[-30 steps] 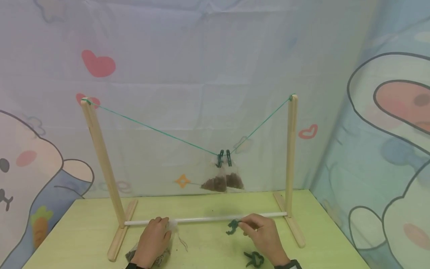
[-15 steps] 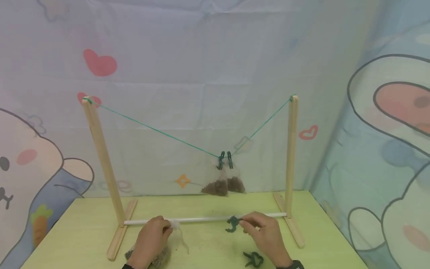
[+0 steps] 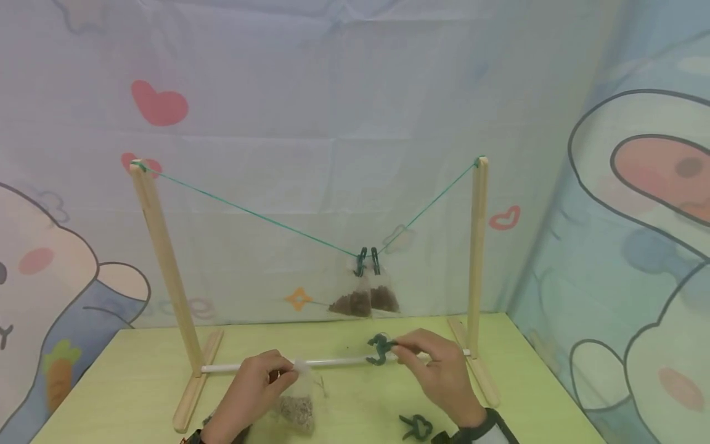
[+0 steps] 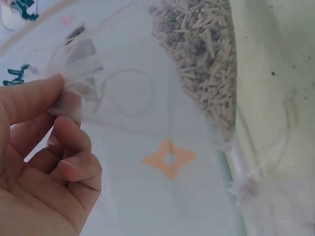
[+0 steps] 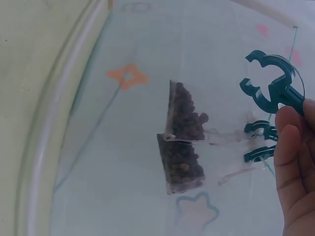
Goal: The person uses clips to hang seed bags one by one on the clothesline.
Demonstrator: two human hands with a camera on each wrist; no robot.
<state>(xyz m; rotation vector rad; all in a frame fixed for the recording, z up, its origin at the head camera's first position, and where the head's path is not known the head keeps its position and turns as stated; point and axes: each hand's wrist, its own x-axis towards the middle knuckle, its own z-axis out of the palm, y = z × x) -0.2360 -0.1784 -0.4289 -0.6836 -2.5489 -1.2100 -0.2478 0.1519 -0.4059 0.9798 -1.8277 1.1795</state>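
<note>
My left hand (image 3: 256, 385) pinches the gathered top of a clear plastic bag (image 3: 296, 412) between thumb and fingers. Pale grey-beige pellets (image 4: 202, 64) fill the bag's lower part, which hangs over the table's front. In my right hand (image 3: 438, 376) a dark green plant clip (image 3: 379, 349) is pinched by its handles, its curved jaws spread apart around nothing. The right wrist view shows this clip (image 5: 275, 83) in front of two hanging bags of brown granules (image 5: 184, 113). Those bags hang close together from a sagging green cord (image 3: 255, 213), each under a green clip (image 3: 375, 261).
Wooden posts (image 3: 166, 265) carry the cord, with a white rod (image 3: 333, 362) joining them low down. Another green clip (image 3: 416, 427) lies at the table's front, below my right hand. Clear gathered plastic (image 4: 246, 189) lies on the table near the pellet bag.
My left hand has lifted the pellet bag up and to the right, off its spot on the table. My right hand has raised the clip, its jaws now spread wider.
</note>
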